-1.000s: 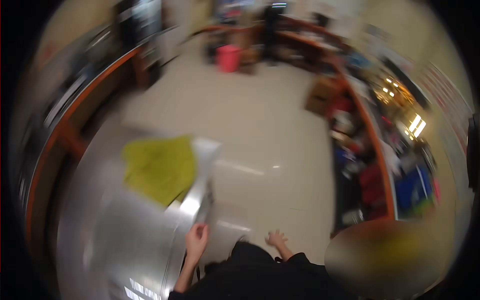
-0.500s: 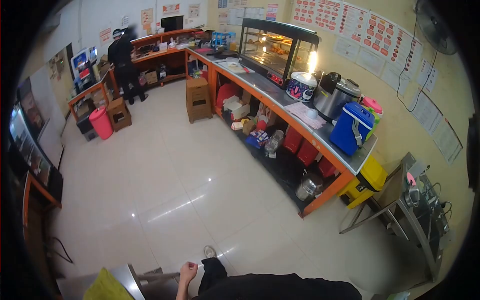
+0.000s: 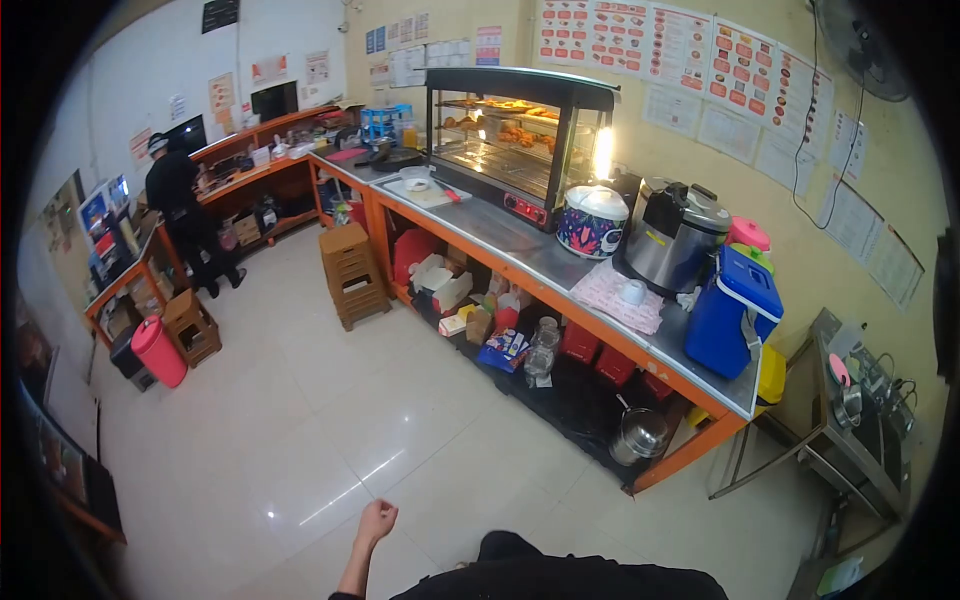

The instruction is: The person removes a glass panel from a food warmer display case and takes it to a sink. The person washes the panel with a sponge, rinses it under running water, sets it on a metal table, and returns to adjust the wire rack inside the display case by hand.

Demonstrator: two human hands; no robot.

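Note:
My left hand [image 3: 377,520] hangs low over the tiled floor [image 3: 330,430], at the bottom middle of the head view. Its fingers are curled in, and nothing shows in them. No object touches it. My right hand is out of view. Ahead and to the right runs a long orange-framed counter [image 3: 480,245] with a metal top. On it stand a glass food warmer [image 3: 520,150] with fried food inside, a patterned rice cooker [image 3: 592,222], a large steel cooker [image 3: 675,235] and a blue cooler box [image 3: 735,312].
A co-worker in black [image 3: 185,200] stands at the far left counter. Stacked brown stools [image 3: 350,275] stand by the counter's far end. A pink bin [image 3: 158,352] and another stool [image 3: 190,327] are at left. A steel pot [image 3: 638,435] sits on the low shelf; a metal sink stand [image 3: 830,430] is at right.
My view has moved forward toward the counter, which looks nearer. The metal surface with the green cloth has left the view at bottom left. My left hand stays curled.

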